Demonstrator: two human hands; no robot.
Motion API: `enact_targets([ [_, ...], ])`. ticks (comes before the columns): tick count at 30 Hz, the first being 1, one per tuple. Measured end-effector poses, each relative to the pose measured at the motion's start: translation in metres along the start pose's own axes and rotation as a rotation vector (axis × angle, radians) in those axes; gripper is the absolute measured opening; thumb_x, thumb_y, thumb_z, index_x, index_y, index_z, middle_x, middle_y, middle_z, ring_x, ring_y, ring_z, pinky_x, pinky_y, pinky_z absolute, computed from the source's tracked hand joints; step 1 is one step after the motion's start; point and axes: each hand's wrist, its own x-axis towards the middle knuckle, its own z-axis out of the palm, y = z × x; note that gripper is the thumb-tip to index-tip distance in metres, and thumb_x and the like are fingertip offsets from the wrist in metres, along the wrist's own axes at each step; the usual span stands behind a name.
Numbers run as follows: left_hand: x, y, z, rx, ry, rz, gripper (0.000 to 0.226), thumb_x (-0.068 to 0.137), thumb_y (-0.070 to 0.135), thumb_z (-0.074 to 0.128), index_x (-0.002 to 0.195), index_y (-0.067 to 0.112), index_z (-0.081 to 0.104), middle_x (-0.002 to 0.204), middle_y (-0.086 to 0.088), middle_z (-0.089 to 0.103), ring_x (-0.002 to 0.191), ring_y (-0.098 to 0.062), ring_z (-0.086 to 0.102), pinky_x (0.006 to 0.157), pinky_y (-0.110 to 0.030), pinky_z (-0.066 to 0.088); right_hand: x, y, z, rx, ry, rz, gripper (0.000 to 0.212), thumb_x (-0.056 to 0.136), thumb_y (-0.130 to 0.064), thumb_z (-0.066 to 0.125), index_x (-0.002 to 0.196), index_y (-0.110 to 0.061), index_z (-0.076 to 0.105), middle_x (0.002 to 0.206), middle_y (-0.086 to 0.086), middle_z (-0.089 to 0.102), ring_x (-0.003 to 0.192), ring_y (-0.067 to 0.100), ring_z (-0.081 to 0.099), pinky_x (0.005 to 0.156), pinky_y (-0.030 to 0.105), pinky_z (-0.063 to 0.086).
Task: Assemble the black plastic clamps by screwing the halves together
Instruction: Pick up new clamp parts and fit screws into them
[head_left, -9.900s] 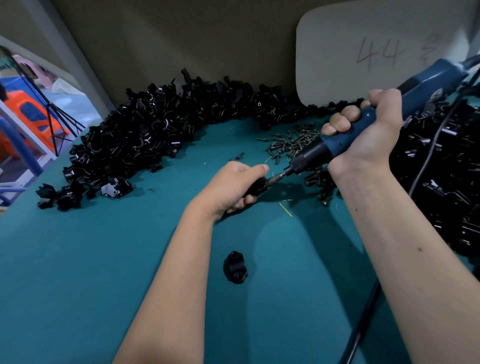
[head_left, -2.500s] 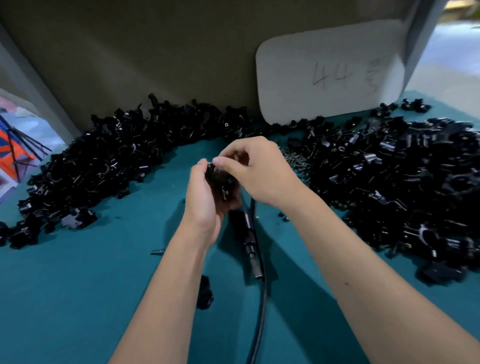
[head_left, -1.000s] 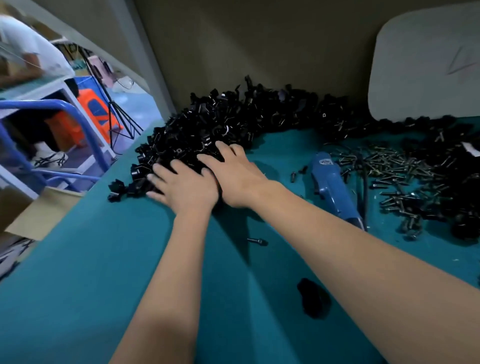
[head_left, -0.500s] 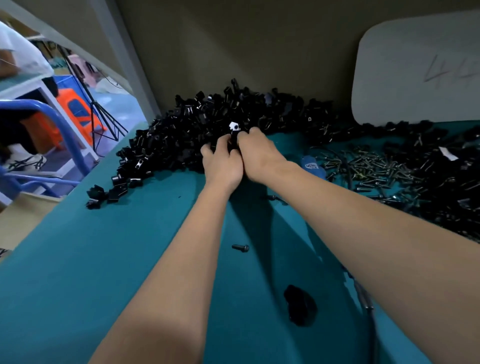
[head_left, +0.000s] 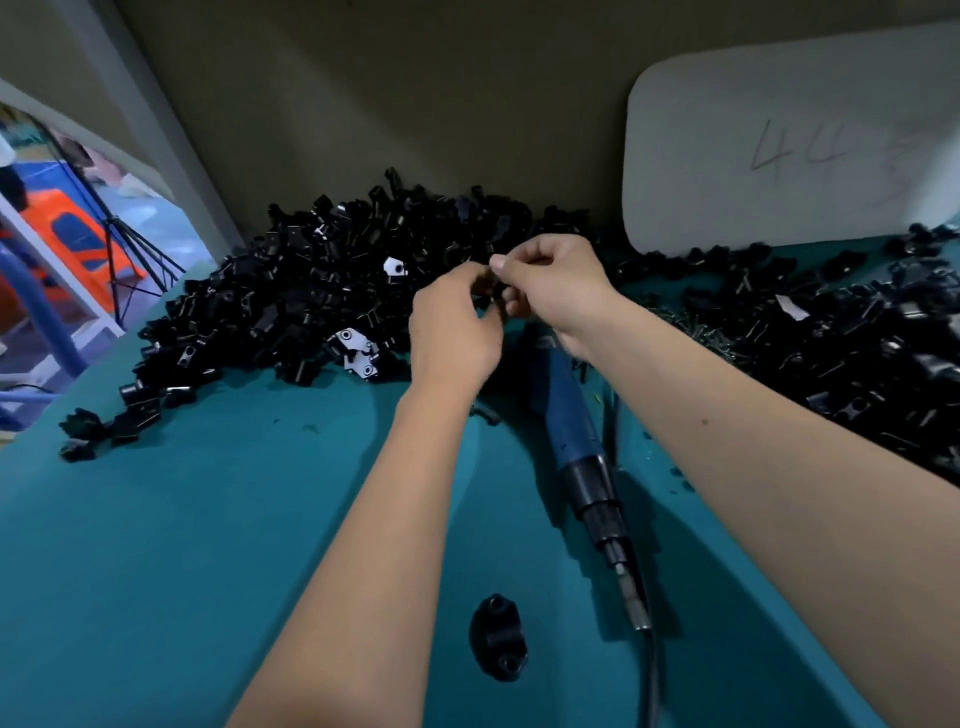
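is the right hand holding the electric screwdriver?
No. The electric screwdriver lies on the teal table; the right hand pinches a small black part with the left hand.

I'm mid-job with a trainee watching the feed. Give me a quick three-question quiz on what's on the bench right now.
1. True or false: the right hand grips the blue electric screwdriver.
2. What do both hands hold between them? A) a screw only B) small black clamp pieces C) the white board
3. What lies alone on the teal table, nearest the camera?

Key:
1. False. The screwdriver lies on the table under the right forearm.
2. B. The left hand and right hand pinch them together; details are hidden by the fingers.
3. One assembled black clamp.
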Motion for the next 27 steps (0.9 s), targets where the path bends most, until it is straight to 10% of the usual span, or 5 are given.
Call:
enact_targets([
  [3,0.002,0.008,0.009,0.078,0.089,-0.016,0.013,0.093,0.014,0.066,0.102,0.02,0.073,0.094,0.0,0.073,0.088,-0.024,0.066,0.075,-0.032,0.048,0.002,-0.007,-0.024,-0.034,-0.046,0.0,0.012,0.103,-0.016,0.064,0.098,-0.005,0.065,0.089,0.01,0.065,0.06,0.013,0.066,0.055,0.027,0.057],
  [8,-0.002,0.035,0.033,-0.18,0.116,-0.181,0.02,0.099,0.029,0.061,0.083,0.017,0.058,0.074,0.005,0.058,0.069,-0.015,0.055,0.057,-0.028,0.035,0.015,-0.017,-0.098,-1.35,0.111,-0.003,0.028,0.096,-0.008,0.059,0.124,-0.008,0.066,0.122,0.019,0.064,0.117,0.038,0.057,0.095,0.047,0.055],
  [11,-0.009,0.054,0.045,-0.288,0.079,-0.185,0.013,0.097,0.026,0.061,0.089,0.016,0.06,0.084,0.001,0.067,0.073,-0.014,0.061,0.062,-0.032,0.044,0.008,-0.01,-0.123,-1.597,0.04,0.21,0.031,0.092,-0.002,0.061,0.122,-0.005,0.06,0.132,0.026,0.053,0.135,0.045,0.035,0.102,0.056,0.041],
  [21,-0.035,0.081,0.032,-0.387,0.066,-0.248,0.027,0.105,0.033,0.044,0.088,0.015,0.057,0.066,-0.001,0.055,0.063,-0.036,0.068,0.058,-0.047,0.054,-0.001,-0.008,-0.142,-1.273,0.372,-0.169,0.034,0.095,0.004,0.063,0.122,-0.014,0.071,0.12,0.019,0.067,0.115,0.04,0.06,0.098,0.047,0.052],
  [27,-0.045,0.067,0.009,-1.026,-0.093,-0.586,0.009,0.105,0.009,0.05,0.104,0.006,0.058,0.11,-0.016,0.058,0.059,-0.017,0.071,0.074,-0.034,0.064,-0.026,-0.016,-0.131,-0.82,0.317,-0.024,0.043,0.094,0.01,0.057,0.132,-0.009,0.068,0.12,0.018,0.069,0.103,0.029,0.072,0.084,0.025,0.056],
])
